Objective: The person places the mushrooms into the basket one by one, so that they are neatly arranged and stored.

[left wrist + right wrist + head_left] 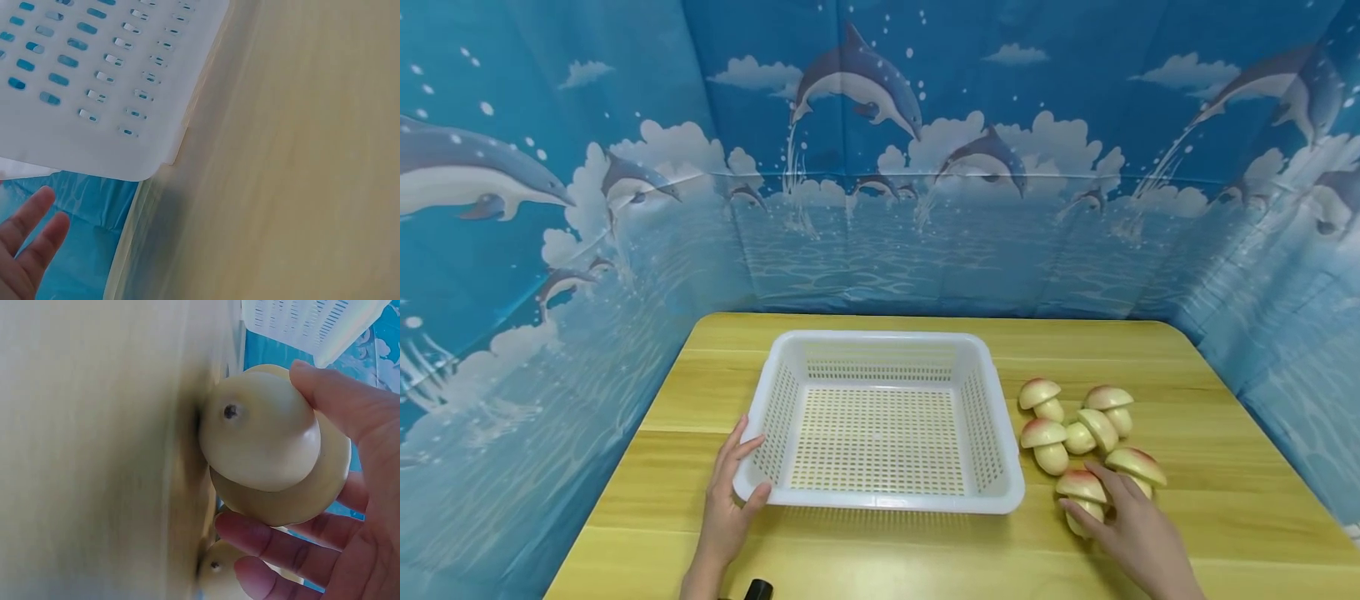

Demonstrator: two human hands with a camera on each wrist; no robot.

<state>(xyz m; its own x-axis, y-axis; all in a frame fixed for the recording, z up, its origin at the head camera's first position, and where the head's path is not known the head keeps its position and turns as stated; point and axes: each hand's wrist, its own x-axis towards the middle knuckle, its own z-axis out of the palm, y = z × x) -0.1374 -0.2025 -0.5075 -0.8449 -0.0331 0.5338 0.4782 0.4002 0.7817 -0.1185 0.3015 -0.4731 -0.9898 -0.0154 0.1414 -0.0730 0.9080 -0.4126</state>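
A white perforated basket (880,501) stands mid-table, its near left corner beside my left hand (722,508), whose fingers lie spread along the rim. In the left wrist view that hand (31,250) shows two fingers below the basket (94,147). To the right of the basket, my right hand (1138,533) has thumb and fingers round the nearest mushroom-shaped piece (1081,487), cream with a reddish cap. In the right wrist view the hand (356,469) curls about this piece (262,434), at the table surface; another piece (225,575) lies beyond the fingers.
Several more mushroom pieces (1042,433) lie grouped at the right of the wooden table (700,375). A small black object (759,590) is at the near edge. A blue dolphin-print curtain (865,250) surrounds the table.
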